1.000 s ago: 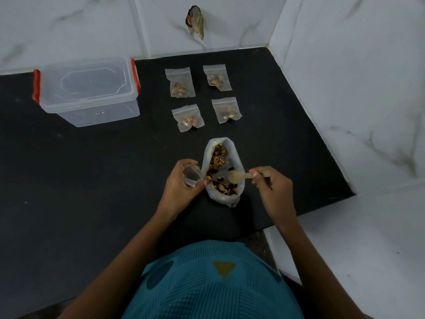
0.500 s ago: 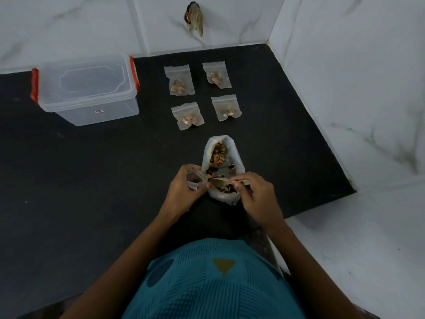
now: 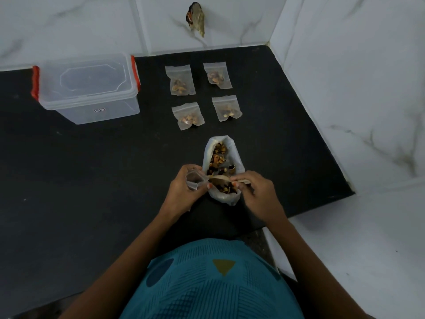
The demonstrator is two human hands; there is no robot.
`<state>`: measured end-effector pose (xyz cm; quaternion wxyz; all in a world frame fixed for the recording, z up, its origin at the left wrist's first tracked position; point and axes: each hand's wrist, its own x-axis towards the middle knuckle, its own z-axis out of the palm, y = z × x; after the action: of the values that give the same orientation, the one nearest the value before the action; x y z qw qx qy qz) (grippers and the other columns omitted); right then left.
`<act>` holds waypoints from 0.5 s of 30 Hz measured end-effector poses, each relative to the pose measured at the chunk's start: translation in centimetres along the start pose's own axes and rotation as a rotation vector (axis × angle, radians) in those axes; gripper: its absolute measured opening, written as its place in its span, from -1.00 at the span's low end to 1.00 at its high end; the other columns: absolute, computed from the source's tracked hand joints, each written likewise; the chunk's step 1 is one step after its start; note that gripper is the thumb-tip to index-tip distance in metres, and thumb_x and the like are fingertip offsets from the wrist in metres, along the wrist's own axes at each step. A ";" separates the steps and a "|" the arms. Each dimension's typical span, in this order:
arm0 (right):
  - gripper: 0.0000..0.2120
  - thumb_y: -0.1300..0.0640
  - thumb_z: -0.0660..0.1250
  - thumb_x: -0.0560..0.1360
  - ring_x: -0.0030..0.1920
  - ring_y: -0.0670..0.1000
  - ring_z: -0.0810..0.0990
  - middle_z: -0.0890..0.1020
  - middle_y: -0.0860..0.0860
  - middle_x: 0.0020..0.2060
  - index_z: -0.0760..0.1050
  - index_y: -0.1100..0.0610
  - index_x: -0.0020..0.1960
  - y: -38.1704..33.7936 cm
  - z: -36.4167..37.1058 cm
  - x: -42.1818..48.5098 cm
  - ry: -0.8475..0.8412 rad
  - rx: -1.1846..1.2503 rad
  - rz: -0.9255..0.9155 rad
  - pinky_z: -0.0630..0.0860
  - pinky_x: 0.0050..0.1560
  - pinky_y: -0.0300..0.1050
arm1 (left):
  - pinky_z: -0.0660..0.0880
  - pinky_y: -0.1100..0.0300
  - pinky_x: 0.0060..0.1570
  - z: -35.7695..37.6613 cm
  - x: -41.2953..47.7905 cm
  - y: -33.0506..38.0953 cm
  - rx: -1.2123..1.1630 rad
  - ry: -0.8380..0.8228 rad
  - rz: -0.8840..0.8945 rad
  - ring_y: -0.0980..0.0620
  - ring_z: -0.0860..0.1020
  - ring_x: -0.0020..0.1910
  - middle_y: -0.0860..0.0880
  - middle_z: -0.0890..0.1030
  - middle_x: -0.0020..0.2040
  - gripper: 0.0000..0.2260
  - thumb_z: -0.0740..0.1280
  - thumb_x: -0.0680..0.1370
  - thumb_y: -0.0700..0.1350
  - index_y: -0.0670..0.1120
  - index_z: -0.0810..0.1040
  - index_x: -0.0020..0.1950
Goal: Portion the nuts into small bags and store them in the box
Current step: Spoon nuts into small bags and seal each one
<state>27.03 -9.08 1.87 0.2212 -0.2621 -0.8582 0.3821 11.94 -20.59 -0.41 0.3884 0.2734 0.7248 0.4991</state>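
Countertop [image 3: 92, 203] of black stone fills most of what I see, running to white marbled walls [image 3: 345, 88] at the far side and the right. Far left on it stands the clear plastic box [image 3: 88, 88] with red clips, its lid on. To the right of the box lie four small bags [image 3: 182, 80] of nuts, flat in two rows of two, apart from one another. Nearer me sits the big open bag of nuts [image 3: 222, 169], its mouth rolled down. My left hand [image 3: 184, 192] is at the big bag's left edge, fingers curled round a small bag [image 3: 194, 179] and pinching its mouth open. My right hand [image 3: 257, 192] is at the big bag's near right side, fingertips pinching the handle of a wooden spoon [image 3: 219, 180], whose bowl points left, touching the small bag's mouth.
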 end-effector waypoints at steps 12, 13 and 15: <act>-0.87 0.30 0.28 0.45 -0.12 -0.01 0.57 0.63 0.08 -0.17 0.58 0.27 -0.06 1.2 0.1 0.5 0.139 -0.078 0.054 0.44 -0.03 -0.36 | 0.41 0.49 -0.07 0.0 0.0 0.2 -0.020 -0.017 0.024 0.40 0.49 -0.01 0.20 0.53 -0.01 -0.65 0.44 0.42 -0.18 0.09 0.38 0.08; -0.85 0.24 0.27 0.46 -0.12 -0.03 0.57 0.62 0.03 -0.17 0.58 0.26 -0.06 1.0 0.3 0.3 0.105 -0.058 0.047 0.44 -0.03 -0.36 | 0.41 0.47 -0.06 0.0 0.0 0.2 -0.020 -0.019 0.023 0.37 0.49 0.01 0.19 0.53 0.00 -0.65 0.44 0.42 -0.18 0.11 0.38 0.07; -0.75 0.12 0.21 0.46 -0.13 -0.11 0.56 0.58 -0.06 -0.16 0.58 0.24 -0.05 0.5 0.2 -0.1 0.083 -0.019 0.056 0.46 -0.03 -0.37 | 0.41 0.46 -0.06 0.0 0.0 0.2 -0.020 -0.018 0.022 0.34 0.49 0.02 0.18 0.53 0.01 -0.64 0.44 0.42 -0.18 0.13 0.38 0.06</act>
<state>27.10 -8.94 1.33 0.2433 -0.3038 -0.8441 0.3687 11.90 -20.55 -0.25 0.3922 0.2821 0.7130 0.5082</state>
